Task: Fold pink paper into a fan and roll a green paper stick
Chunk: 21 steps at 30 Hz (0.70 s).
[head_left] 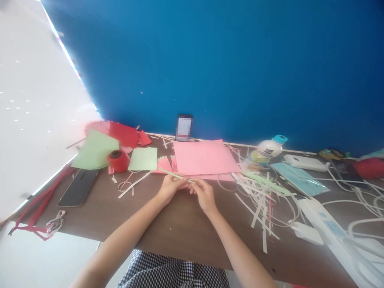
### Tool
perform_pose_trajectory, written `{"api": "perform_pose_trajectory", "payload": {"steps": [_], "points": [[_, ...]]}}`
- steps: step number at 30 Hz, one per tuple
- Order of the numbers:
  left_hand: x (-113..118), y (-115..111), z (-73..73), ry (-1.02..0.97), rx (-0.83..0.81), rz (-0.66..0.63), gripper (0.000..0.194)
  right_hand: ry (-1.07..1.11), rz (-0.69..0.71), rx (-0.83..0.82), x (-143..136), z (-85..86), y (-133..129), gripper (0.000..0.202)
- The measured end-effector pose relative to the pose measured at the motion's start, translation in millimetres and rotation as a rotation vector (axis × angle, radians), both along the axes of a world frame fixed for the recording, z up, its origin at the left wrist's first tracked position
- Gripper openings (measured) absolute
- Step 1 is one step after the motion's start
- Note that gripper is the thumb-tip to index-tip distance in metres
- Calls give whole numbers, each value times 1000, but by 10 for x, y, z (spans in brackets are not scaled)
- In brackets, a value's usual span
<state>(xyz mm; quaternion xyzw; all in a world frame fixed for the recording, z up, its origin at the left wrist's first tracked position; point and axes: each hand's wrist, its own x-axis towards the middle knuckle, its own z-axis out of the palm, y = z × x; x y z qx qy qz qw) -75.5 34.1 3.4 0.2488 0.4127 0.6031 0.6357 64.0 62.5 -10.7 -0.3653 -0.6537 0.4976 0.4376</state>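
A thin folded strip of light green paper (170, 173) runs between my two hands above the table. My left hand (171, 188) pinches it near the middle. At its right end my right hand (204, 194) is closed on it, with fingertips close to those of the left. Just beyond my hands lies a sheet of pink paper (207, 157), and left of that a pleated pink paper fan (168, 164). A square of light green paper (143, 159) is on the table further left.
A red spool of thread (118, 161), a phone (78, 188) and keys (55, 223) lie to the left. Rightward are a heap of paper strips (261, 200), a white bottle (270, 147) with a blue cap, cables and a power strip (327, 226). A blue wall (222, 72) rises behind.
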Motion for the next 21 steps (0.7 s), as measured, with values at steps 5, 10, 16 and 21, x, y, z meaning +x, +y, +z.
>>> {"api": "perform_pose_trajectory", "payload": {"steps": [5,10,16,21], "points": [[-21,19,-38,-36,-31,-4,36,119,0,-105,-23,22,-3,13],[-18,17,-43,67,0,35,40,161,90,-147,-18,22,4,18],[-41,27,-73,202,57,16,41,16,71,-209,-17,45,36,26],[-53,53,-89,194,82,12,42,-14,34,-201,-4,49,41,30]]}}
